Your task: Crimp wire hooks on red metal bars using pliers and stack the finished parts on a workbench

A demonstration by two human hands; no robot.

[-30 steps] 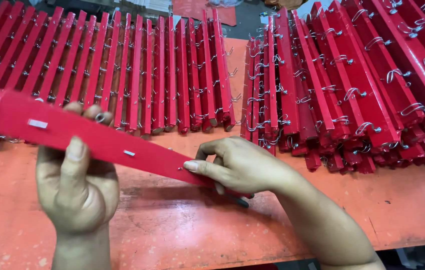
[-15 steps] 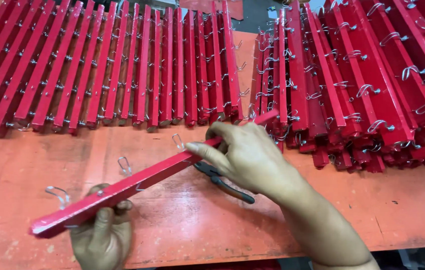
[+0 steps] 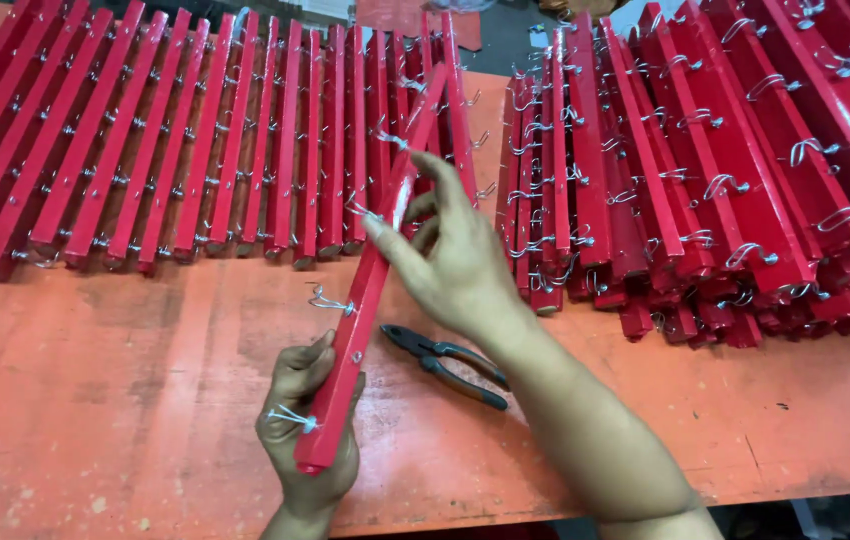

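Red painted wood fills the left hand [image 3: 307, 440], which grips the near end of a hooked strip [image 3: 370, 275]; the right hand [image 3: 450, 255] pinches its middle. Pliers [image 3: 447, 362] lie just right. A loose grip could snag hooks on the far rows [image 3: 195, 140].

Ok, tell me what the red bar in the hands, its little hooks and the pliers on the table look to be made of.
Red bar: likely wood under glossy red paint; square edges, opaque coat, so wood is a guess.
Hooks: thin bent wire, silvery and shiny, probably steel.
Pliers: dark metal head, handles sleeved in orange and dark plastic or rubber.
Table: flat top in worn, blotchy orange-red paint; base material unclear.
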